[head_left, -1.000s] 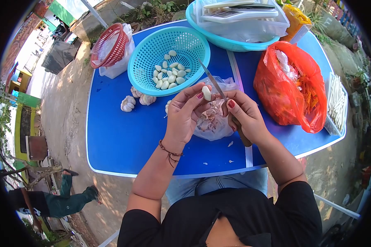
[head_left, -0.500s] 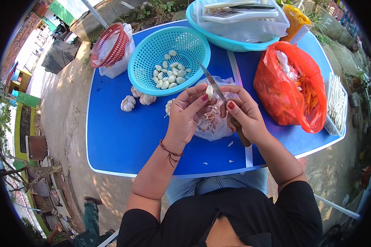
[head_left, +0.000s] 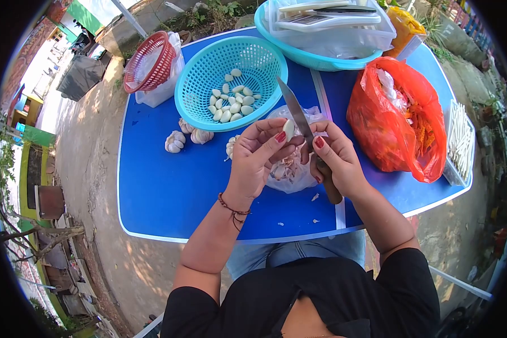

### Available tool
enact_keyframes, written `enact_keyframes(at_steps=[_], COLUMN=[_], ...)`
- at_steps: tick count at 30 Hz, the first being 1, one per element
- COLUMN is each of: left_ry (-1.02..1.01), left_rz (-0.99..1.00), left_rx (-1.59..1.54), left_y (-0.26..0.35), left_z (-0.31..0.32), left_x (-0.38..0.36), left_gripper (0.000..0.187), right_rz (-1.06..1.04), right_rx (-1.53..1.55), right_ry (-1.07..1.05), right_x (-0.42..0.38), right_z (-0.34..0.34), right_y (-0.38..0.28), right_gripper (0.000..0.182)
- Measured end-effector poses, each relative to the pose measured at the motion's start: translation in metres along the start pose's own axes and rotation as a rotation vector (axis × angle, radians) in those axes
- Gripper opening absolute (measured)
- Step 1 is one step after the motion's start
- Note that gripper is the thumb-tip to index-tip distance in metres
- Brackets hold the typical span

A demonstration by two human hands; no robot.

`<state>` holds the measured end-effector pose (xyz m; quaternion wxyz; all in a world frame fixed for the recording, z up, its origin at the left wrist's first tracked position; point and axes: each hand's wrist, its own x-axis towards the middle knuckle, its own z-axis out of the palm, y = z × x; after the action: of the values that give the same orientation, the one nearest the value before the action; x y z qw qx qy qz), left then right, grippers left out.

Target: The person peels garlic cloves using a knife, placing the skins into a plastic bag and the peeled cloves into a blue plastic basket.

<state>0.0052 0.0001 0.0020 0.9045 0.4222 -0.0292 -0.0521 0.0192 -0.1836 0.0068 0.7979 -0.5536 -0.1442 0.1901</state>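
Note:
Between the thumb and fingers of my left hand (head_left: pixel 256 155) is a peeled white garlic clove (head_left: pixel 289 130). My right hand (head_left: pixel 337 160) grips a knife (head_left: pixel 296 110) by its brown handle, the blade pointing up and to the left beside the clove. Beneath both hands lies a clear plastic bag (head_left: pixel 298 183) with garlic skins in it. A turquoise basket (head_left: pixel 194 70) beyond my left hand holds several peeled cloves (head_left: pixel 235 107). Unpeeled garlic bulbs (head_left: pixel 175 141) sit on the blue table (head_left: pixel 163 191) to the left.
A red plastic bag (head_left: pixel 372 127) stands at the right, next to a container of white sticks (head_left: pixel 461 138). At the back is a turquoise basin (head_left: pixel 298 55) bearing plastic boxes. A red basket (head_left: pixel 162 65) rests at the back left.
The knife blade has swung a little to the right and away from the clove. The clove has turned slightly in my left hand. A person at the lower left has gone from view.

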Motion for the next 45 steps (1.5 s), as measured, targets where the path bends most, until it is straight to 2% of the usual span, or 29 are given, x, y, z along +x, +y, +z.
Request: enact_keyframes(at_steps=[3, 6, 9, 12, 15, 18, 22, 24, 27, 30, 33, 39, 42, 45], left_ry=[0.101, 0.102, 0.096, -0.006, -0.102, -0.146, -0.123, -0.119, -0.081, -0.055, -0.027, -0.045, -0.029, -0.048], left_rz=[0.078, 0.081, 0.094, 0.22, 0.426, 0.46, 0.462, 0.434, 0.465, 0.335, 0.368, 0.556, 0.623, 0.792], left_rx=[0.151, 0.128, 0.244, 0.535, 0.662, 0.76, 0.685, 0.609, 0.66, 0.783, 0.831, 0.823, 0.924, 1.135], left_y=[-0.001, -0.001, -0.002, -0.003, -0.011, -0.012, -0.013, -0.011, -0.009, -0.007, -0.008, -0.012, -0.007, -0.001], left_z=[0.002, 0.002, 0.003, 0.003, 0.001, 0.001, 0.005, 0.009, 0.008, 0.003, 0.003, 0.0, 0.003, 0.003], left_x=[0.002, 0.003, 0.001, -0.002, 0.001, 0.0, 0.0, -0.002, -0.002, -0.004, -0.003, 0.002, 0.0, -0.001], left_gripper=[0.026, 0.026, 0.024, 0.024, 0.026, 0.03, 0.028, 0.027, 0.021, 0.021, 0.019, 0.023, 0.025, 0.026], right_rz=[-0.001, -0.001, -0.004, -0.023, -0.041, -0.033, -0.033, -0.097, -0.13, -0.14, -0.155, -0.148, -0.142, -0.146], right_rx=[0.004, 0.002, 0.005, 0.005, -0.003, -0.08, -0.127, -0.141, -0.174, -0.219, -0.291, -0.288, -0.354, -0.41], right_ry=[-0.01, -0.018, -0.016, -0.019, -0.002, 0.028, 0.09, 0.104, 0.122, 0.12, 0.112, 0.135, 0.152, 0.144], right_x=[0.0, 0.0, 0.0, -0.001, -0.002, -0.001, -0.002, -0.003, -0.003, -0.003, -0.003, -0.001, 0.0, 0.002], right_z=[0.0, 0.001, 0.001, 0.001, 0.003, 0.001, 0.002, 0.002, 0.003, 0.0, 0.0, -0.001, 0.003, 0.005], right_y=[-0.002, -0.002, -0.002, -0.005, -0.008, -0.005, -0.006, -0.002, -0.003, -0.002, -0.004, -0.007, -0.013, -0.014], right_gripper=[0.032, 0.033, 0.034, 0.034, 0.028, 0.02, 0.014, 0.013, 0.013, 0.014, 0.014, 0.015, 0.015, 0.014])
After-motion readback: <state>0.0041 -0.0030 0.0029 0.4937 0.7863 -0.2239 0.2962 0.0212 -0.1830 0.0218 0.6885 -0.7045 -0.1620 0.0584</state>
